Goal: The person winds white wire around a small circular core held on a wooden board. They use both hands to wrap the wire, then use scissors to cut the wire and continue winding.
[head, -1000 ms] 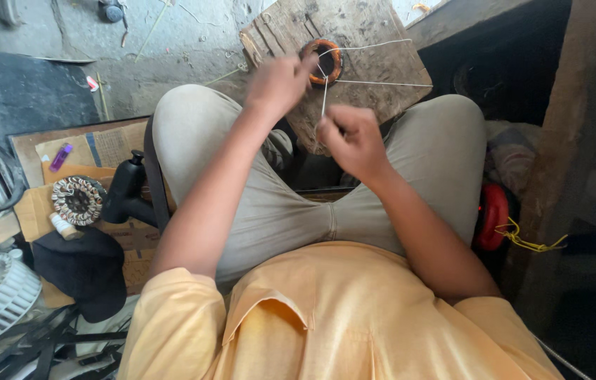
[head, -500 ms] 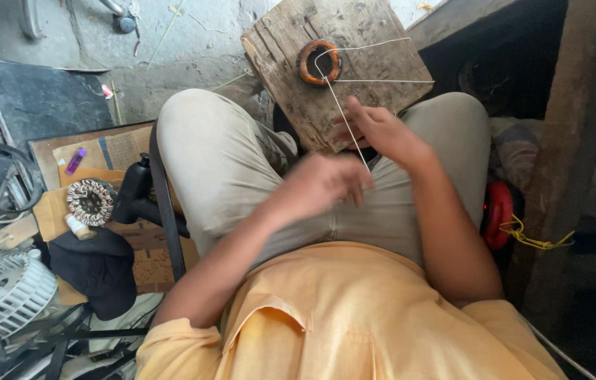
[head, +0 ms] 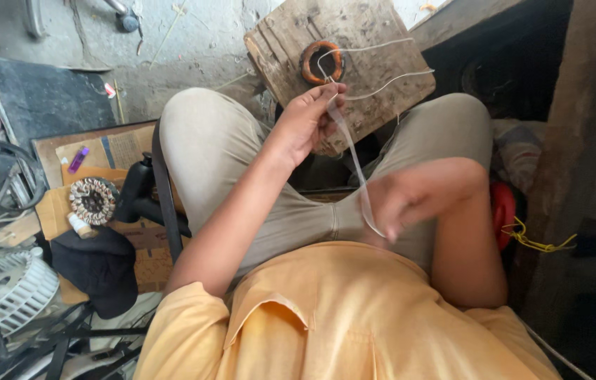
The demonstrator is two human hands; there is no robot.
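An orange copper wire coil point(head: 323, 62) lies on a worn wooden board point(head: 375, 42) in front of my knees. A thin white tape strip point(head: 352, 151) runs from the coil down toward my lap. My left hand point(head: 306, 121) reaches forward and pinches the strip just below the coil. My right hand point(head: 410, 197), blurred, is drawn back near my belly and holds the strip's lower end. More white strips point(head: 389, 77) loop across the board.
On the left floor sit a wound motor stator point(head: 92, 200), a small purple thing point(head: 78, 159), a black cloth point(head: 97, 267), cardboard, a white fan grille point(head: 13, 292) and a dark slab point(head: 45, 102). A red object point(head: 502, 211) and yellow wire point(head: 541, 243) lie by a wooden post.
My left hand went from the coil back to my lap and has now returned forward to the strip. My right hand pulled the strip back toward my body.
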